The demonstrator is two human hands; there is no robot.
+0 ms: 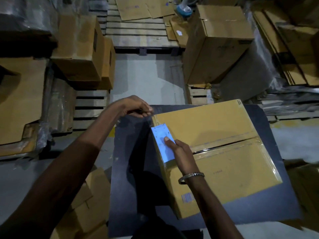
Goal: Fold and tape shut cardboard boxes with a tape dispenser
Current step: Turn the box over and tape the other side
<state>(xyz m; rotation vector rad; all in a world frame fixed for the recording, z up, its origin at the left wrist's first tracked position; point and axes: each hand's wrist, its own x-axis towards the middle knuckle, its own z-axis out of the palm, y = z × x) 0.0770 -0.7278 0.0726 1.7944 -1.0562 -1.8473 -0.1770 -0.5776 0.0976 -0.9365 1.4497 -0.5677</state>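
1. Nearest the lens: a left forearm crossing from the lower left corner, ending in the left hand (136, 107) above the far left corner of the cardboard box (224, 152).
2. Left hand: fingers curled, fingertips pinched together just beside that box corner; clear tape (151, 118) faintly visible there, apparently held in the pinch, though too dim to be sure.
3. Right hand (181, 152): laid on the box's left edge, thumb pressed flat on a pale blue label (163, 144), remaining fingers bent over the box top beside it.
4. On the right wrist: a metal bracelet (191, 176).
5. Cardboard box: closed, flaps meeting in a centre seam (227, 144) covered with glossy clear tape; more tape shining along the right edge.
6. Printed on the box's near side face: a barcode (187, 197).
7. Beneath the box: a dark table (131, 169), the box sitting toward its right half, turned at a slight angle.
8. Pale blue label: stuck across the left top edge of the box, lying partly over the seam's end.
9. Beyond the table: grey floor (146, 75), wooden pallets (138, 31), and stacked cardboard boxes (82, 49) left and right.
10. On the far pallet: flattened cardboard sheets (138, 9).
11. No tape dispenser identifiable in view.
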